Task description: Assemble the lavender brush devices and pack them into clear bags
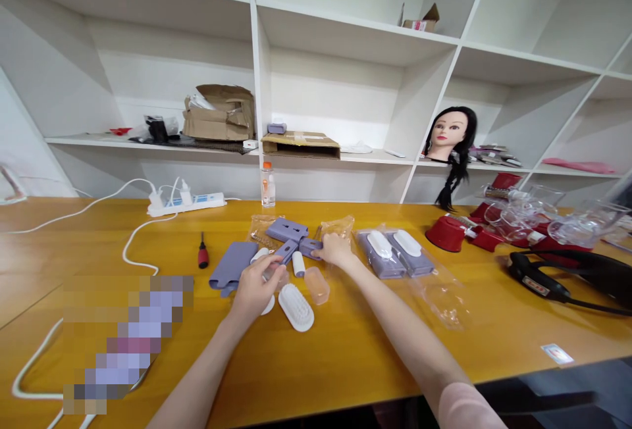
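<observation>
My left hand (254,287) pinches a small purple plastic piece (286,251) with a dark slot in it. My right hand (337,251) has its fingers closed on another purple piece (310,247), just right of the first. Behind them is a purple panel (287,229) with dark cut-outs, and a larger purple cover (233,266) lies to the left. A small white and purple cylinder (298,264) is between the hands. Nearer me lie a white oval brush head (296,307) with bristles and a clear plastic cup (316,285). My left hand partly hides other white parts.
Two bagged purple units with white oval brushes (394,253) lie to the right. A red and black screwdriver (202,251), power strip (186,204) and cables are left. A bottle (267,185) stands behind. Red-based appliances (447,233) and a black strap (538,277) occupy the far right.
</observation>
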`<act>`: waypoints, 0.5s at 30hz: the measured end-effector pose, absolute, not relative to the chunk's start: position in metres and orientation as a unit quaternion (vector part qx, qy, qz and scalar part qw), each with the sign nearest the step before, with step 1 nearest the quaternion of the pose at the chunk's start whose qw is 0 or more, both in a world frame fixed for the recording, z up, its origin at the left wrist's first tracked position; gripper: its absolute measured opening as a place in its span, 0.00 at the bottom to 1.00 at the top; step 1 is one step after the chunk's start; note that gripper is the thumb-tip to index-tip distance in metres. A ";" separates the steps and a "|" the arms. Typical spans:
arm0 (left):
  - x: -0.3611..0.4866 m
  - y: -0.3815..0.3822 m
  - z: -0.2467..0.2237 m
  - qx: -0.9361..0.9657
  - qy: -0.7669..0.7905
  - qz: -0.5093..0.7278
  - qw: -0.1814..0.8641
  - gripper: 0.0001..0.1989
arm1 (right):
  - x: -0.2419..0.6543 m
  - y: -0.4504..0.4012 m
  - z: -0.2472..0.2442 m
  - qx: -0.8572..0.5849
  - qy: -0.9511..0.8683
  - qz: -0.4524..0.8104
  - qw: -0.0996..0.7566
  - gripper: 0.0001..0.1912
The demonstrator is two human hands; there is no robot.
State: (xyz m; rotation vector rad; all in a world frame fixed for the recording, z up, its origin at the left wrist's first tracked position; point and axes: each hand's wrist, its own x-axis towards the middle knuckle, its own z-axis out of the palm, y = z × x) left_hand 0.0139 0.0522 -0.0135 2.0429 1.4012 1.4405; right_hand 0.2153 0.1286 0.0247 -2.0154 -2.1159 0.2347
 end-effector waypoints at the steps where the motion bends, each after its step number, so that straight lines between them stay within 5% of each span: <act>1: 0.014 0.052 -0.014 0.708 0.485 0.495 0.138 0.11 | 0.215 0.127 0.025 -0.679 -0.722 0.077 0.106 0.21; 12: 0.014 0.049 -0.012 0.711 0.489 0.485 0.140 0.11 | 0.291 0.032 0.076 -0.623 -0.760 0.037 0.185 0.14; 15: 0.020 0.045 -0.011 0.724 0.477 0.479 0.139 0.11 | 0.336 -0.024 0.066 -0.629 -0.767 0.084 0.096 0.16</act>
